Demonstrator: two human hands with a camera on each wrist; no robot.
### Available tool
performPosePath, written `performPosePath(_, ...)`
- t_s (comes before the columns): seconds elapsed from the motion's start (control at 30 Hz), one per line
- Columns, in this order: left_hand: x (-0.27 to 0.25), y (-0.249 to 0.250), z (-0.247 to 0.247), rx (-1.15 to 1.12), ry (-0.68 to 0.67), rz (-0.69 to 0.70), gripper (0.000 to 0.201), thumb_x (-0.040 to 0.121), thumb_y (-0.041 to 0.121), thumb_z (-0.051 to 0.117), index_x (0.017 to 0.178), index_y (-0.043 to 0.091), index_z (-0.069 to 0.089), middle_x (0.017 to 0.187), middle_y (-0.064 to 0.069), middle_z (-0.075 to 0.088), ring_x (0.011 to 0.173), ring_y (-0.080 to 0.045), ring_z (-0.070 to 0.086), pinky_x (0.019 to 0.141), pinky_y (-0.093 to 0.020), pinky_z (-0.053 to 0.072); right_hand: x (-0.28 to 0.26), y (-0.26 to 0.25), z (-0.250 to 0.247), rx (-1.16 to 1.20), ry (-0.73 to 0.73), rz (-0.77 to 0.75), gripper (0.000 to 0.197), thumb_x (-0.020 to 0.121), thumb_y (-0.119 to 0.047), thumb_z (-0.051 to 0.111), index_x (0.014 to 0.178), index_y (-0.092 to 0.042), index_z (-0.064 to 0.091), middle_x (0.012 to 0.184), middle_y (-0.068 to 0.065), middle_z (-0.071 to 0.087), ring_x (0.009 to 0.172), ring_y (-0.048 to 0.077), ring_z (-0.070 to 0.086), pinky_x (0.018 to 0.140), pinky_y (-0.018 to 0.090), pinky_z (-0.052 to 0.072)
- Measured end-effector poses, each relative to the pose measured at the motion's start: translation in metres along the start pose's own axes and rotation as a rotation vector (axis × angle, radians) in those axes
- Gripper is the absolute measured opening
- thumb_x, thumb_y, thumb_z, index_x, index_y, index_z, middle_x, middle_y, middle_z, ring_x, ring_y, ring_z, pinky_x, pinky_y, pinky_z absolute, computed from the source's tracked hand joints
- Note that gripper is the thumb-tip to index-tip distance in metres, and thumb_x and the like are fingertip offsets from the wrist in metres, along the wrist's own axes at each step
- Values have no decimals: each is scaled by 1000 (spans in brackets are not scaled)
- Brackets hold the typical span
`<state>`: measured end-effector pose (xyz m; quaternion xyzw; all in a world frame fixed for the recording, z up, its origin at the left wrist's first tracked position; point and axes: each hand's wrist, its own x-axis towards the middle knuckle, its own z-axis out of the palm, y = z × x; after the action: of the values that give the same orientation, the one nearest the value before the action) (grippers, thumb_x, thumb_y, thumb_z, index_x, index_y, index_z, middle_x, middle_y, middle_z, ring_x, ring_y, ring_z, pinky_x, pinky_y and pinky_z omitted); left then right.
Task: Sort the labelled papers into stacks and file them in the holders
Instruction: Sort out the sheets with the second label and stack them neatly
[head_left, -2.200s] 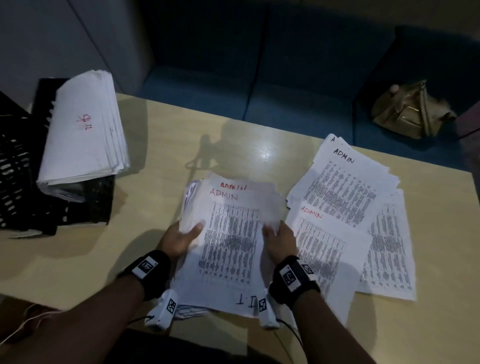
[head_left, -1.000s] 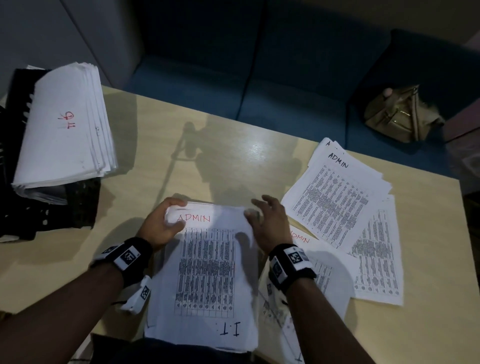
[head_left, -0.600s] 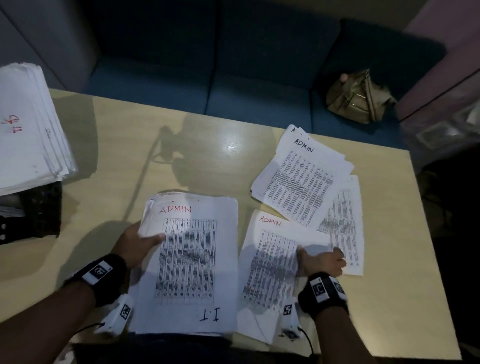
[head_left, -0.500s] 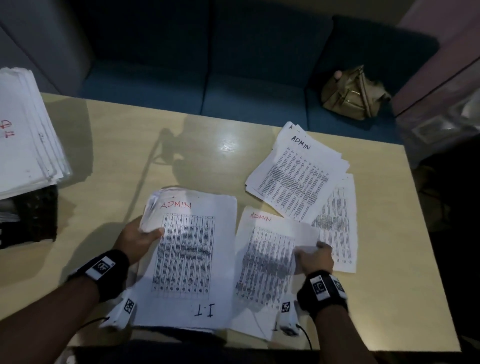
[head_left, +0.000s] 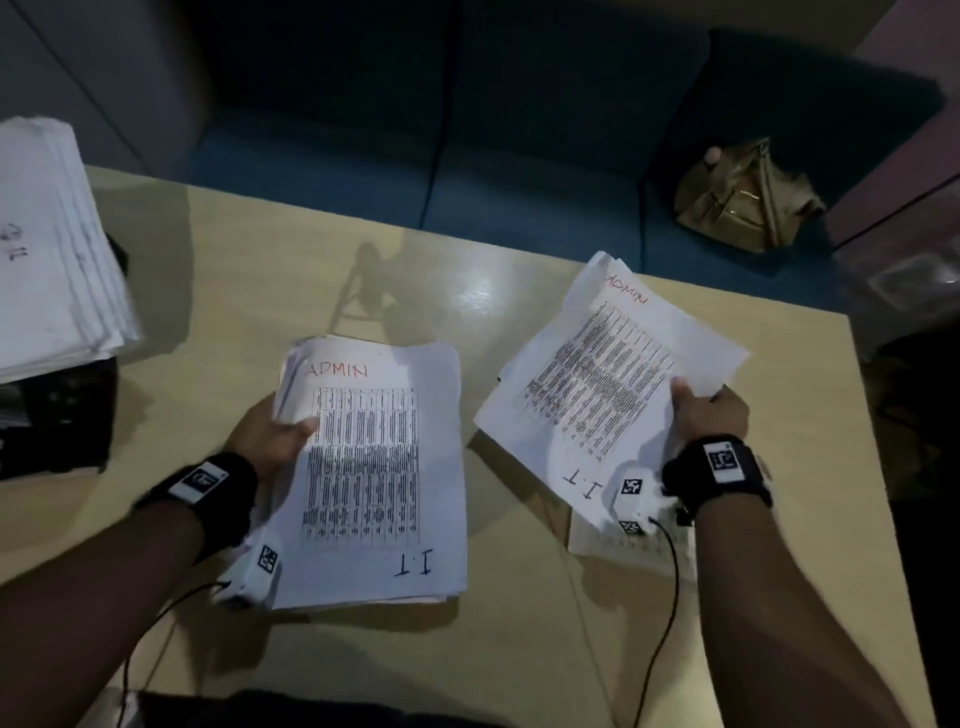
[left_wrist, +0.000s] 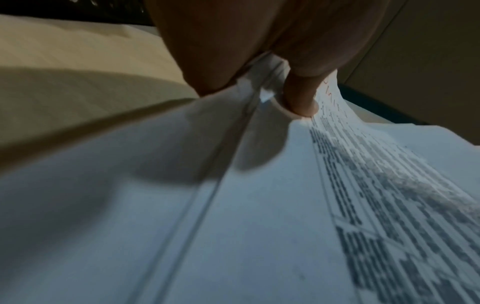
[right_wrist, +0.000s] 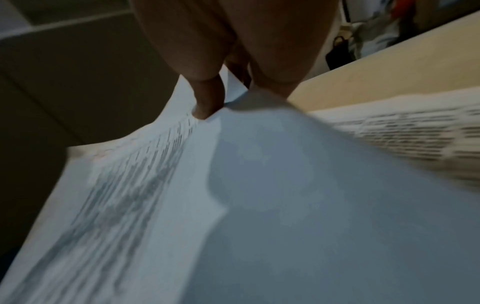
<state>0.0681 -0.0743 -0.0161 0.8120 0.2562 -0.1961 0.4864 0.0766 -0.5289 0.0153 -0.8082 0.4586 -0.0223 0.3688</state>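
Left hand: the left hand (head_left: 270, 434) grips the left long edge of a thick stack of white printed papers (head_left: 382, 467), thumb (left_wrist: 302, 98) pressed on the top sheet, fingers underneath.
Left stack: its long axis runs away from the person; red "ADMIN" sits at the far end, black "I.T" at the near end. It is over the pale wooden table (head_left: 260, 270), in front of the left arm.
Right hand: the right hand (head_left: 709, 413) pinches the right edge of a thinner bundle of white printed sheets (head_left: 602, 384), thumb on top.
Right bundle: its long axis is tilted, the "ADMIN" end pointing far and to the right, the "I.T" end near the wrist. It is raised above another printed sheet (head_left: 634, 551) that lies flat on the table.
Far left: a thick white paper pile (head_left: 47, 260) rests on a black mesh holder (head_left: 62, 415).
Background: a dark blue sofa (head_left: 467, 130) with a tan handbag (head_left: 743, 200) on it.
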Motion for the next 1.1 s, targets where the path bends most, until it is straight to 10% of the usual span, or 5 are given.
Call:
performPosePath(0.37, 4, -11, 8, -279, 20, -50, 50, 90, -3, 57, 138, 11, 48, 123, -6, 60, 109, -20, 54, 97, -30, 34, 18, 4, 78, -258, 33, 212, 101, 65, -41, 84, 139, -6, 24, 139, 20, 35, 129, 39, 37, 104, 49, 37)
performPosePath(0.53, 11, -27, 1, -336, -44, 24, 52, 86, 1, 62, 134, 17, 54, 121, -2, 67, 116, -23, 60, 108, -45, 38, 31, 28, 70, -351, -138, 193, 49, 73, -49, 68, 92, -4, 61, 106, 18, 63, 83, 29, 58, 75, 34, 55)
performPosePath(0.7, 35, -62, -3, -228, -106, 82, 59, 75, 40, 71, 130, 37, 52, 120, 5, 68, 114, -23, 62, 103, -54, 42, 11, 28, 55, -399, -125, 210, 81, 67, -33, 83, 130, -3, 44, 126, 24, 50, 112, 41, 55, 85, 41, 50)
performPosePath(0.83, 18, -46, -3, -243, -93, 112, 57, 76, 31, 67, 132, 33, 53, 121, 5, 67, 115, -20, 61, 105, -50, 41, -6, 15, 60, -364, -50, 235, 72, 79, -16, 71, 134, 0, 28, 136, 23, 37, 124, 40, 43, 96, 45, 42)
performPosePath(1.1, 21, -53, -4, -233, -102, 97, 57, 74, 30, 66, 128, 44, 53, 122, 10, 66, 117, -19, 59, 106, -51, 39, -27, 18, 54, -333, 83, -94, 41, 77, -2, 62, 115, -3, 47, 109, 21, 58, 100, 41, 59, 83, 49, 51)
